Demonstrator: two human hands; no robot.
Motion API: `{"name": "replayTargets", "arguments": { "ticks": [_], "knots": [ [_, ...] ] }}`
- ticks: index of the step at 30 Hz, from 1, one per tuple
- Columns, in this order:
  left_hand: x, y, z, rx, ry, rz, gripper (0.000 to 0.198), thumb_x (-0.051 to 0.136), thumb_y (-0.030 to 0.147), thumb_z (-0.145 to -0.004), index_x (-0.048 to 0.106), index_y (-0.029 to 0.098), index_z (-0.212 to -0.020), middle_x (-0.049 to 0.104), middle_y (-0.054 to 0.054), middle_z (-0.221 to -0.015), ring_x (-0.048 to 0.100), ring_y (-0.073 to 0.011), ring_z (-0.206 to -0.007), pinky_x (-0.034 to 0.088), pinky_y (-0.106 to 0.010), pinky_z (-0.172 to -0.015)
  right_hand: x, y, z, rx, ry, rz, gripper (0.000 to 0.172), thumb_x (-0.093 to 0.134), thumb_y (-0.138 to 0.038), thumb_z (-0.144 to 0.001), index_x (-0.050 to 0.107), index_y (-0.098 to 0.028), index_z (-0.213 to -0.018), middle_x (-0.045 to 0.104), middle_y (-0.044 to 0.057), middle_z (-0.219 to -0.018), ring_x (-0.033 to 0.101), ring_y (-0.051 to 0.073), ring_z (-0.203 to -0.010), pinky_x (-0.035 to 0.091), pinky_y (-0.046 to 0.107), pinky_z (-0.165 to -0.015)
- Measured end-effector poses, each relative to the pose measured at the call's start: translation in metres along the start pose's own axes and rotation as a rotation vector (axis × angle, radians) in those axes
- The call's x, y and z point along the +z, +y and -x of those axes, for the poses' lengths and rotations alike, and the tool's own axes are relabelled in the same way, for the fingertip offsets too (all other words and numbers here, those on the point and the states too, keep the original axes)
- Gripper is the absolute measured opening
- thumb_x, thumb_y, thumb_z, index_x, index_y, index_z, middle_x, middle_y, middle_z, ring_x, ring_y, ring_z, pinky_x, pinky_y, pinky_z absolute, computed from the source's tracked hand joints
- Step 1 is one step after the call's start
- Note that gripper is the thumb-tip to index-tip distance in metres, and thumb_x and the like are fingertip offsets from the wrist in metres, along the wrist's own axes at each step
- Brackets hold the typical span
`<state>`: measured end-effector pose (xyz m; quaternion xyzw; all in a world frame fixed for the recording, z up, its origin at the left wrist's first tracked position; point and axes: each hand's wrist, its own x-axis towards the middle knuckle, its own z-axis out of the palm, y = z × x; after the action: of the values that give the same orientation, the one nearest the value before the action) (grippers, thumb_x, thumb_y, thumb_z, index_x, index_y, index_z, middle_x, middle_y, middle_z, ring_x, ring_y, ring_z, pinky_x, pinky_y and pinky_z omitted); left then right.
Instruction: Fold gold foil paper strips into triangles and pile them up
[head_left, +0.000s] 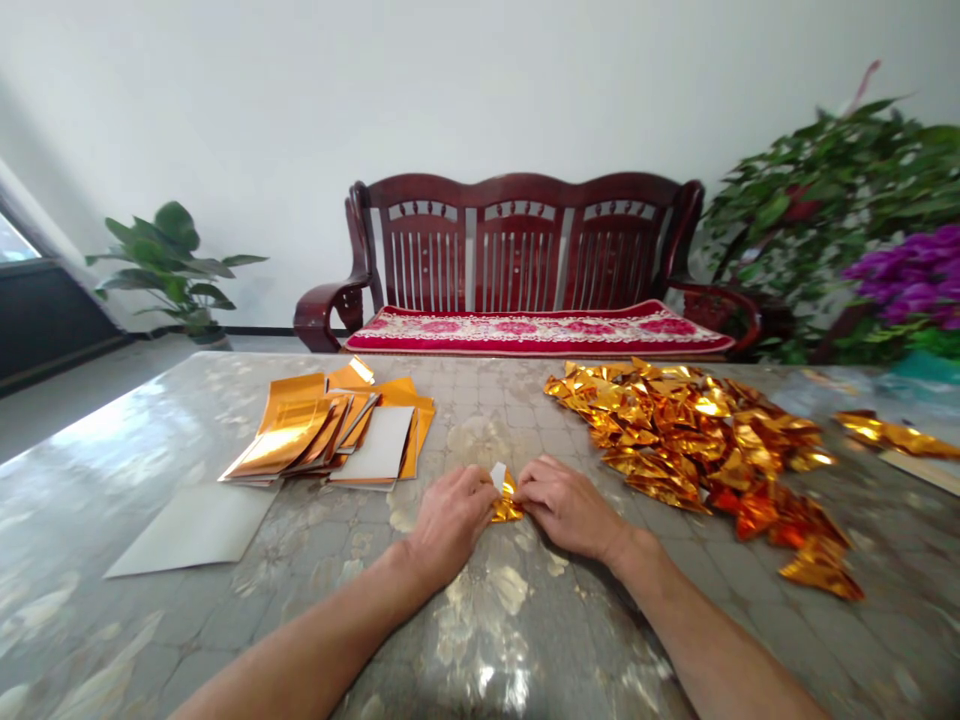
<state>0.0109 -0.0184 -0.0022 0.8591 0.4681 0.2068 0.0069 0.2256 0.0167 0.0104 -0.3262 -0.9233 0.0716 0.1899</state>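
Bare forearms (pixel 315 650) lead to L hand (pixel 450 518) and R hand (pixel 566 508), fingers of both pinching small folded gold foil piece (pixel 507 508) btwn them on marbled table top (pixel 150 450); too hard a grip could tear foil, a slip could unfold it.

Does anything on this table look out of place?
Nothing looks damaged. The only oddities are a loose pale sheet lying apart from the untidy stack of gold foil sheets, and a small strip of folded gold pieces set away from the main heap at right.
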Motion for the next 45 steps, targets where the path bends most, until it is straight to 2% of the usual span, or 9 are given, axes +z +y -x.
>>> {"name": "replayTargets", "arguments": {
  "ticks": [5,9,15,17,21,29,36,40,45],
  "knots": [
    [0.004,0.010,0.006,0.140,-0.093,-0.111,0.016,0.051,0.025,-0.096,0.064,0.020,-0.089,0.064,-0.004,-0.087,0.058,-0.0191,-0.086,0.047,-0.031,-0.078,-0.001,-0.001,0.000,-0.082,0.026,-0.008,0.023,0.052,-0.011,-0.091,0.072,-0.021,-0.096,0.069,0.005,-0.101,0.055,0.018,-0.099,0.043,0.034,-0.090],
    [0.000,0.010,0.005,0.129,-0.155,-0.163,0.006,0.056,0.018,-0.092,0.062,0.020,-0.092,0.065,-0.004,-0.091,0.058,-0.0207,-0.088,0.048,-0.033,-0.077,-0.002,-0.005,0.000,-0.054,0.008,0.047,0.021,0.051,-0.013,-0.091,0.070,-0.020,-0.098,0.068,0.006,-0.097,0.054,0.019,-0.096,0.041,0.035,-0.089],
    [0.000,-0.004,0.002,0.082,-0.122,-0.171,0.004,0.056,0.017,-0.092,0.058,0.019,-0.090,0.065,-0.004,-0.091,0.058,-0.0213,-0.089,0.047,-0.034,-0.081,-0.001,-0.015,-0.001,-0.001,-0.025,0.135,0.021,0.050,-0.016,-0.093,0.070,-0.021,-0.097,0.064,0.006,-0.090,0.051,0.020,-0.090,0.038,0.033,-0.083],
    [0.001,-0.001,0.003,0.082,-0.106,-0.176,0.006,0.054,0.017,-0.093,0.058,0.019,-0.096,0.064,-0.003,-0.092,0.059,-0.0211,-0.089,0.047,-0.034,-0.081,0.001,-0.014,-0.001,0.000,-0.016,0.122,0.021,0.050,-0.014,-0.092,0.070,-0.020,-0.097,0.064,0.006,-0.090,0.052,0.019,-0.091,0.039,0.032,-0.083],
    [-0.002,0.011,0.006,0.097,-0.089,-0.173,0.031,0.054,0.024,-0.094,0.051,0.022,-0.125,0.064,-0.005,-0.106,0.059,-0.0225,-0.099,0.046,-0.037,-0.087,0.007,-0.005,0.001,-0.006,0.014,0.029,0.025,0.049,-0.008,-0.089,0.071,-0.020,-0.092,0.067,0.004,-0.087,0.055,0.019,-0.088,0.041,0.031,-0.084],
    [-0.007,0.015,0.005,0.083,-0.151,-0.195,0.023,0.051,0.025,-0.095,0.057,0.023,-0.117,0.063,-0.005,-0.110,0.058,-0.0236,-0.102,0.046,-0.039,-0.086,0.015,0.019,0.006,0.388,0.256,-0.045,0.041,0.044,0.004,-0.077,0.074,-0.021,-0.092,0.071,0.003,-0.094,0.062,0.017,-0.092,0.046,0.027,-0.086],
    [-0.008,0.014,0.004,0.106,-0.136,-0.199,0.024,0.050,0.023,-0.095,0.057,0.022,-0.118,0.064,-0.006,-0.108,0.058,-0.0232,-0.100,0.044,-0.040,-0.089,0.013,0.011,0.003,0.210,0.140,0.038,0.039,0.048,-0.005,-0.087,0.074,-0.027,-0.108,0.066,0.003,-0.094,0.058,0.017,-0.091,0.044,0.027,-0.082],
    [-0.008,0.012,0.004,0.106,-0.135,-0.183,0.022,0.046,0.023,-0.097,0.059,0.023,-0.116,0.065,-0.005,-0.108,0.058,-0.0225,-0.099,0.043,-0.039,-0.089,0.011,0.011,0.002,0.263,0.108,0.116,0.037,0.049,-0.004,-0.086,0.077,-0.025,-0.098,0.067,0.004,-0.091,0.056,0.018,-0.092,0.043,0.028,-0.082],
    [-0.009,0.012,0.003,0.076,-0.146,-0.152,0.022,0.048,0.021,-0.095,0.059,0.024,-0.114,0.064,-0.005,-0.110,0.057,-0.0225,-0.100,0.043,-0.038,-0.088,0.013,0.017,0.004,0.348,0.176,0.104,0.040,0.046,-0.001,-0.084,0.076,-0.023,-0.099,0.068,0.004,-0.092,0.059,0.018,-0.094,0.044,0.027,-0.084]
  ]
}}
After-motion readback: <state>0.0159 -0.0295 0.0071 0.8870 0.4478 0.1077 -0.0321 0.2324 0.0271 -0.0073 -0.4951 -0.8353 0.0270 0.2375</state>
